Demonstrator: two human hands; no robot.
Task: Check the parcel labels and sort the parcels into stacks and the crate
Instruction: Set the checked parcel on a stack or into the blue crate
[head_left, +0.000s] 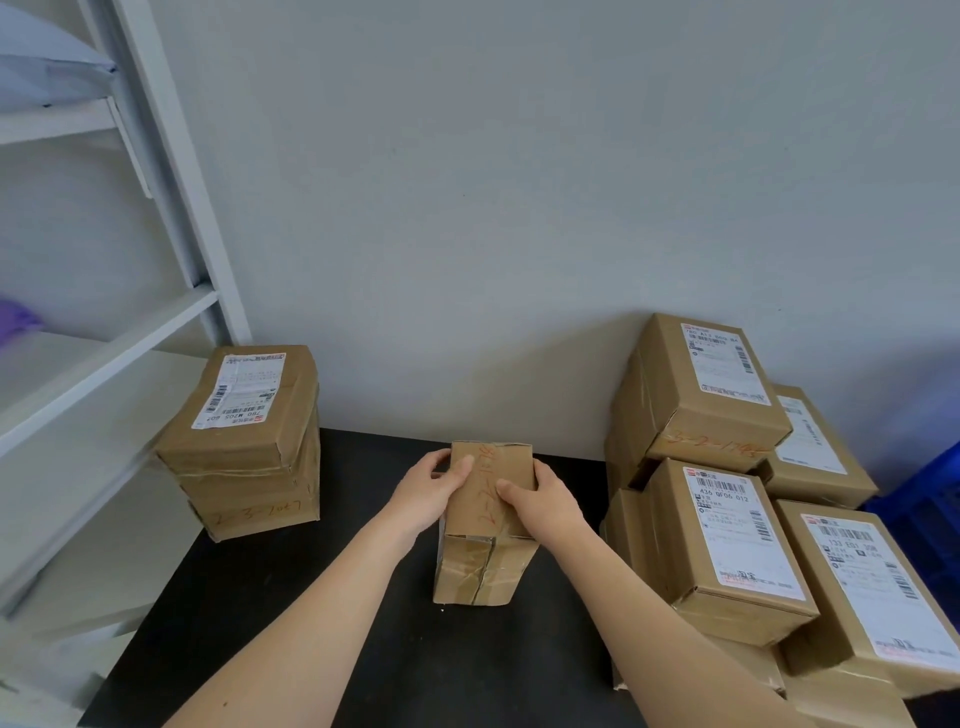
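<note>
Cardboard parcel (488, 499) sits mid-way on the black table (311, 597), between the left stack (249, 441) and the messy right pile (727, 545). Left hand (434, 488) and right hand (540, 501) are both clamped on its upper sides, thumbs over the top.

Biggest risk imo: no printed label shows, only orange scribble, so it needs flipping. With a grip this high it could slip or bump that leaning right pile.

Its long axis looks to run away from the person toward the wall, though I can't be sure, with the crumpled taped end facing them.
</note>
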